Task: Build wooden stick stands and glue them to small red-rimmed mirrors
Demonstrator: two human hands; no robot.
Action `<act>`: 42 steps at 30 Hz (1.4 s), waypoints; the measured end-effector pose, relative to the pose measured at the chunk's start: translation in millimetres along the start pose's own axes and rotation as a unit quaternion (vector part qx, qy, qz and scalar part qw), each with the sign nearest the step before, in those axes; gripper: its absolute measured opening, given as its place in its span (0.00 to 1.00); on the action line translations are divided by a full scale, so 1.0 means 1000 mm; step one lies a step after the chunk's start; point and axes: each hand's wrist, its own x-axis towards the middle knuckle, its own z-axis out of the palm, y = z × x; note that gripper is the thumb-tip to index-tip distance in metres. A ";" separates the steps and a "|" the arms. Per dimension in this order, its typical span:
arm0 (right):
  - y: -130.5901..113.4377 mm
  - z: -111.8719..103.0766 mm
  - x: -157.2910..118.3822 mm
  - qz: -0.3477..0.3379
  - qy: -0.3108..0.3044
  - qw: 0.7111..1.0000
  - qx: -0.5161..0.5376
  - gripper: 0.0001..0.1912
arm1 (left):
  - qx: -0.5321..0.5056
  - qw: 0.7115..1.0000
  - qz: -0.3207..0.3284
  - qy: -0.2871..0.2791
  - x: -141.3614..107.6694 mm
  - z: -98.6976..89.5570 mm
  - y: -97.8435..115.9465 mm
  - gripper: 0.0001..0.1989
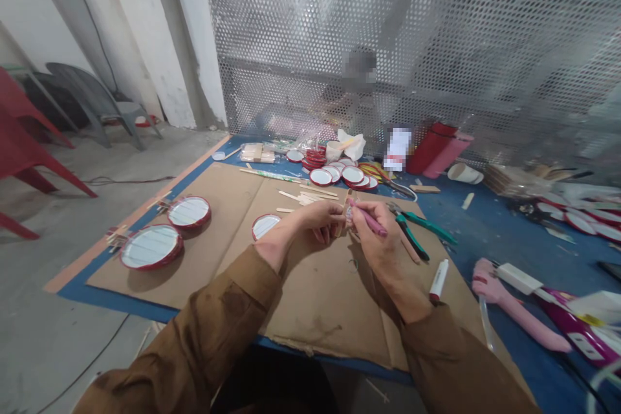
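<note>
The person sits at a blue table [458, 226], both hands close together over a sheet of cardboard [310, 310]. The left hand [324, 218] pinches a small wooden piece [348, 202] between its fingertips, holding it just above the cardboard, around the middle. The right hand [377, 233] grips a pink pen [372, 222] the way one writes, its tip end right up at that piece; I cannot tell whether the two touch. Fingers hide much of the piece. Just beyond the left hand lie some loose flat sticks [310, 196], and near its wrist a round red-rimmed lid [266, 226], partly covered by the forearm. Two more lids, a larger one [150, 247] and a smaller one [189, 212], rest over on the left with sticks at their edges. Green-handled pliers [429, 228] lie just beside the right hand, and a white marker [439, 279] lies near its wrist. Further back, a heap of red-rimmed lids [353, 175] sits before a perforated metal screen [286, 32].
</note>
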 end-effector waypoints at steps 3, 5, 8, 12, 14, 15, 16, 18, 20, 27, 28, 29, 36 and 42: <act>0.001 0.000 0.001 -0.001 -0.004 1.000 -0.009 0.15 | 0.006 1.000 -0.004 0.001 0.001 0.000 -0.001 0.14; 0.001 -0.001 0.001 -0.008 -0.003 1.000 -0.028 0.14 | 0.010 1.000 -0.008 0.002 0.001 0.000 -0.001 0.13; 0.000 -0.004 0.001 -0.007 0.011 0.999 -0.043 0.13 | 0.016 1.000 -0.002 0.003 0.000 0.000 0.000 0.13; 0.000 -0.006 -0.001 0.010 0.015 0.999 -0.026 0.14 | 0.013 1.000 0.012 0.001 -0.001 0.000 0.002 0.16; -0.001 -0.006 -0.001 0.002 0.011 1.000 -0.019 0.14 | 0.008 1.000 0.006 -0.002 -0.001 0.000 0.002 0.16; -0.001 -0.005 0.000 -0.003 0.009 1.000 -0.018 0.14 | 0.006 1.000 0.003 -0.003 -0.001 0.000 0.002 0.16; -0.001 -0.004 0.000 -0.007 0.006 1.000 -0.018 0.14 | 0.006 1.000 -0.001 -0.004 0.000 0.000 0.001 0.16; -0.002 -0.003 0.000 -0.010 -0.001 1.000 -0.020 0.13 | 0.007 1.000 -0.003 -0.002 0.000 0.000 0.000 0.16; -0.002 -0.002 0.001 -0.005 -0.006 1.000 -0.018 0.14 | 0.005 1.000 -0.003 -0.001 0.000 0.000 -0.001 0.15; -0.005 -0.003 0.001 0.001 -0.009 1.000 -0.027 0.14 | 0.008 1.000 -0.013 0.013 0.000 0.000 0.002 0.14; -0.006 -0.004 0.000 0.005 -0.005 1.000 -0.027 0.13 | 0.011 1.000 -0.013 0.012 0.000 0.000 0.002 0.13; -0.007 -0.005 0.000 0.010 -0.002 1.000 -0.027 0.13 | 0.012 1.000 -0.012 0.010 0.001 0.001 0.002 0.13; -0.006 -0.005 0.000 0.004 -0.009 0.999 -0.034 0.13 | 0.003 1.000 -0.004 0.001 0.000 0.000 0.000 0.13; -0.004 -0.002 0.000 -0.020 -0.017 0.999 -0.041 0.12 | 0.014 1.000 -0.011 0.005 0.002 -0.001 -0.004 0.13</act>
